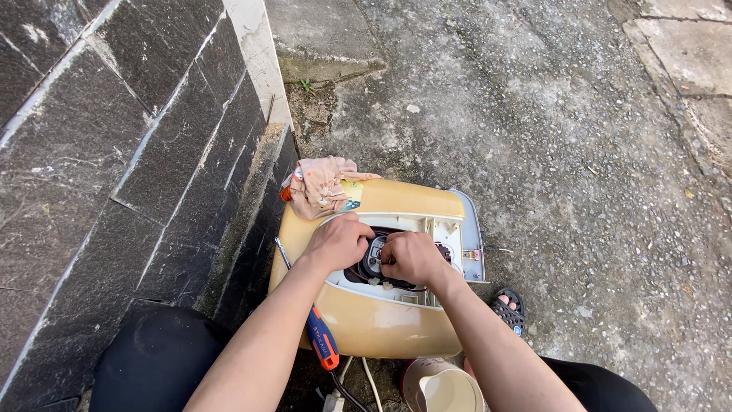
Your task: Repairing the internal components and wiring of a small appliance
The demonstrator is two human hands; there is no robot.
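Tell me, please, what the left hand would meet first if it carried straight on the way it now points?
The left hand points right, into the opened recess of the yellow appliance. It would most likely meet the dark round part first, then the right hand just beyond. They look nearly touching, though depth is unclear.

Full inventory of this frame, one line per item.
water heater tank: 1, cream-yellow, on the concrete, cover open
round black part: 1, inside the opening, between both hands
rag: 1, pinkish, on the tank's far end
screwdriver: 1, orange-blue handle, leaning at the tank's left side
plastic jug: 1, cream, bottom edge
tiled wall: 1, dark stone, left
sandalled foot: 1, right of the tank
left hand: on the part
right hand: on the part
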